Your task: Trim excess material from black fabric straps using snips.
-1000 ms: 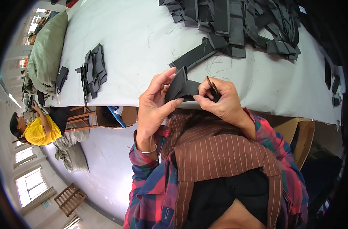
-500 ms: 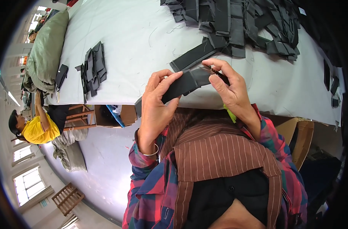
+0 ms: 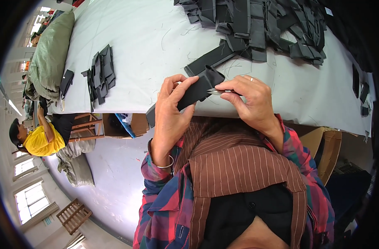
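My left hand [image 3: 172, 103] grips a black fabric strip [image 3: 194, 93] between thumb and fingers, above the table's near edge. The strip's far right end is folded up. Closed in my right hand [image 3: 251, 99] are small thread snips [image 3: 217, 91], their metal tips pointing left against the strip's right edge. Most of the snips is hidden by my fingers. Just beyond my hands, another black strip [image 3: 210, 59] lies flat, reaching out from a large heap of black fabric strips [image 3: 256, 25].
A smaller stack of black strips [image 3: 102, 72] and a black pouch-like piece [image 3: 67, 82] lie on the white table [image 3: 135, 62] to the left. Loose threads are scattered about. A person in yellow [image 3: 46, 139] works beside a big green sack [image 3: 52, 54]. Cardboard boxes [image 3: 140, 124] sit under the table.
My right hand has moved left and slightly down, bringing the snips' tips to the strip's edge. The strip's right end now folds upward. My left hand has barely moved.
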`<state>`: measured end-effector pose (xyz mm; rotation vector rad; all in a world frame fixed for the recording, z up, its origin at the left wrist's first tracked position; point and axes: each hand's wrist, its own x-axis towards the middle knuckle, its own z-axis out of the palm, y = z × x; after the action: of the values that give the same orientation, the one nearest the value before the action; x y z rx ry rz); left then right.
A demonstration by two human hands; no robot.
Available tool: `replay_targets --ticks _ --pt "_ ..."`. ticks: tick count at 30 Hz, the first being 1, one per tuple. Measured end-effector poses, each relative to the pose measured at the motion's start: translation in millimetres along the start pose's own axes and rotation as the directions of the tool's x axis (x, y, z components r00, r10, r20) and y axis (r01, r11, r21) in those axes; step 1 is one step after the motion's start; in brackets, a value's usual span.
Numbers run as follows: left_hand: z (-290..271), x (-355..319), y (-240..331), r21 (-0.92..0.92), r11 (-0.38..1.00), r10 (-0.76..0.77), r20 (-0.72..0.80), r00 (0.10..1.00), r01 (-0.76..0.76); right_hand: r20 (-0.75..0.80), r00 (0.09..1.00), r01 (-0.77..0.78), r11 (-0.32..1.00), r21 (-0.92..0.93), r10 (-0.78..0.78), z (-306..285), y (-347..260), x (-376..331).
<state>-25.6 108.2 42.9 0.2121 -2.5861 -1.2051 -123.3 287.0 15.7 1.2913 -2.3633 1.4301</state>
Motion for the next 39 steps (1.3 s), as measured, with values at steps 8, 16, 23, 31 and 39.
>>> replay_targets --ticks 8,16,23,31,39 --pt "-3 2 -3 0.078 0.995 0.059 0.040 0.997 -0.062 -0.092 0.964 -0.203 0.916 0.346 0.249 0 -6 8" --pt "8 10 -3 0.227 0.921 0.317 0.038 0.948 -0.317 0.502 0.734 -0.679 0.517 0.521 0.458 5 3 6" --pt "9 0 -33 -0.608 0.788 -0.327 -0.276 0.904 0.100 0.024 0.910 -0.366 0.775 0.515 0.415 17 16 3" --pt "10 19 -31 -0.943 0.324 -0.478 -0.099 0.873 0.070 0.003 0.929 -0.323 0.806 0.497 0.370 22 3 -1" --pt "12 16 -38 -0.975 0.193 -0.458 0.011 0.889 0.112 0.096 0.906 -0.396 0.742 0.541 0.413 25 2 -3"
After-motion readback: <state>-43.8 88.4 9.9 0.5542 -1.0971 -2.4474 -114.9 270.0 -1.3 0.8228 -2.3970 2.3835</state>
